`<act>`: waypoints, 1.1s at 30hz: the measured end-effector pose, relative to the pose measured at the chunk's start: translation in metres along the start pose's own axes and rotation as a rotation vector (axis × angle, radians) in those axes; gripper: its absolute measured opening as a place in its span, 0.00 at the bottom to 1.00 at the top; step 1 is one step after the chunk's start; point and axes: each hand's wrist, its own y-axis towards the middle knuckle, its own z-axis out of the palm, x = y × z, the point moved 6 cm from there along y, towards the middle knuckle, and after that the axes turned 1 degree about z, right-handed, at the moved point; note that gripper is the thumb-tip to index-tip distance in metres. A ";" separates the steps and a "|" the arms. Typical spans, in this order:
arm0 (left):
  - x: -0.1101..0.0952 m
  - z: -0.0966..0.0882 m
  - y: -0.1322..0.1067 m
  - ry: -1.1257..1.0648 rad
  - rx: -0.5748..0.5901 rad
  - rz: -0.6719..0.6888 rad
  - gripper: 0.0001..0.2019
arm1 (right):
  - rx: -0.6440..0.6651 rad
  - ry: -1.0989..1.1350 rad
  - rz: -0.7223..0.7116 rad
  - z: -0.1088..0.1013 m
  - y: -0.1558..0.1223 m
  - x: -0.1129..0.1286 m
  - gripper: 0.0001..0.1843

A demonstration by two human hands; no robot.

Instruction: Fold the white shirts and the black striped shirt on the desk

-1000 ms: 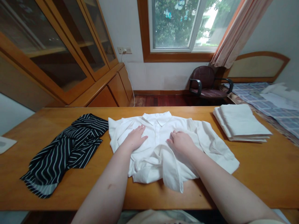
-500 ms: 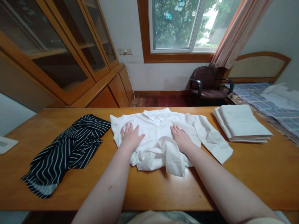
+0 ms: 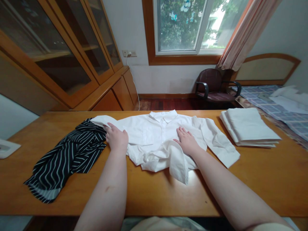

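A white collared shirt (image 3: 154, 128) lies on the wooden table (image 3: 149, 199), its collar toward the far edge and its lower part bunched up near me. My left hand (image 3: 117, 137) is at the shirt's left sleeve, fingers curled round the cloth; the fingertips are partly hidden. That sleeve reaches over the end of a black garment with white stripes (image 3: 64, 154), which lies crumpled to the left. Flat on the right side of the shirt front rests my right hand (image 3: 187, 141), fingers stretched out. The other sleeve (image 3: 218, 144) slants toward the right.
A stack of folded white cloth (image 3: 250, 128) sits at the table's right. Behind the table stand a glass-door cabinet (image 3: 72, 48), an office chair (image 3: 211, 85) and a bed (image 3: 269, 99). A white object (image 3: 8, 149) is at the left edge.
My left hand has moved left from the shirt front to the sleeve, which now stretches out over the striped garment. My right hand stays in place on the shirt.
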 end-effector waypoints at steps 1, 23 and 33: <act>0.002 0.003 0.002 -0.001 0.013 0.003 0.39 | -0.011 0.002 -0.008 -0.002 0.001 0.000 0.36; -0.078 0.045 -0.083 0.082 0.646 0.604 0.34 | -0.022 -0.005 -0.027 -0.011 -0.001 -0.003 0.33; -0.081 0.056 -0.067 0.062 0.556 0.652 0.33 | 0.024 -0.072 0.070 -0.028 -0.014 0.008 0.21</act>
